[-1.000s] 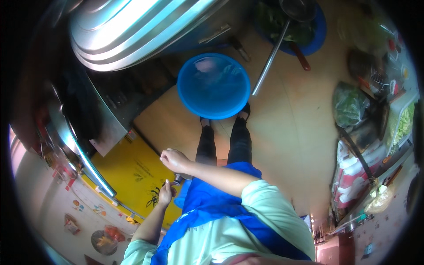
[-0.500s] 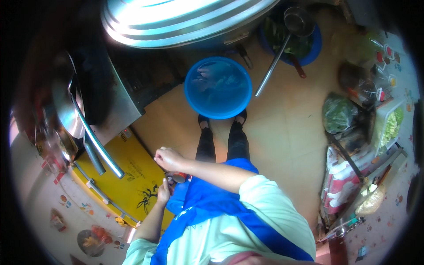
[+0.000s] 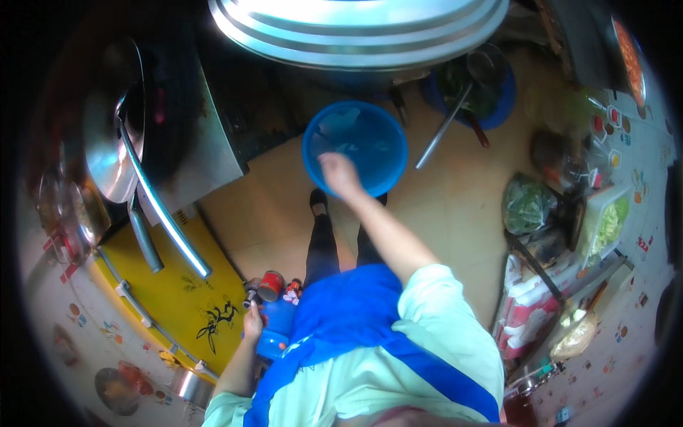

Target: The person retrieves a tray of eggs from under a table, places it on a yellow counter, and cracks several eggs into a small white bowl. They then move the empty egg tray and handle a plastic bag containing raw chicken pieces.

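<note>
My right hand (image 3: 338,173) is over the near left part of a blue basin (image 3: 309,160). The basin holds water with pale reflections, and its contents are hard to make out. The hand's fingers are curled closed, and anything in them is hidden. Low on the left, my left hand (image 3: 253,322) is closed at a small dark metal fitting, beside a blue rounded container (image 3: 281,313). What its fingers hold is not plain. A red tin (image 3: 270,285) and a small red-patterned item (image 3: 292,290) are just beyond that hand.
A yellow cabinet (image 3: 178,277) and a wok (image 3: 114,153) with a ladle (image 3: 160,206) are at left. A large ridged metal lid (image 3: 363,43) hangs over the top. At right are a blue tub (image 3: 509,99), bagged greens (image 3: 528,204) and a tray of chopped vegetable (image 3: 608,220).
My right hand has moved away from near my left hand, forward and right, to over the blue basin. My left hand has shifted slightly left and nearer. The view has turned a little.
</note>
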{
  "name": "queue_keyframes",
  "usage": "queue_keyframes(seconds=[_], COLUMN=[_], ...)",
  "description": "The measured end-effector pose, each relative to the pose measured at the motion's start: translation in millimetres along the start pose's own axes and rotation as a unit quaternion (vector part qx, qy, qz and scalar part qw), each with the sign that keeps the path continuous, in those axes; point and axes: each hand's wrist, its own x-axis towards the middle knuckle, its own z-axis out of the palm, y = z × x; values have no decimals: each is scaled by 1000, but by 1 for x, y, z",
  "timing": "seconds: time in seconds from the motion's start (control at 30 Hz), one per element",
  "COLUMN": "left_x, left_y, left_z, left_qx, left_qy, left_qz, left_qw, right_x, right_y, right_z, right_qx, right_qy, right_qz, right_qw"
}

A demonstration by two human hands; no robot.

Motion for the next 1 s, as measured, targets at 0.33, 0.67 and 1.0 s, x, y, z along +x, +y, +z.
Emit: queue_keyframes(seconds=[0.33, 0.67, 1.0], left_x=[37, 24, 24], left_y=[-47, -36, -71], left_z=[28, 37, 45], left_qx=[-22, -44, -28], left_qy=[24, 45, 47], left_qz=[-78, -110, -111], left_qw=[996, 992, 992], right_x=[214, 253, 250], right_y=[248, 283, 272], right_z=[-120, -98, -108], right_qx=[-378, -518, -482], right_qy=[5, -100, -97], right_qz=[64, -143, -116], right_qw=[924, 838, 863])
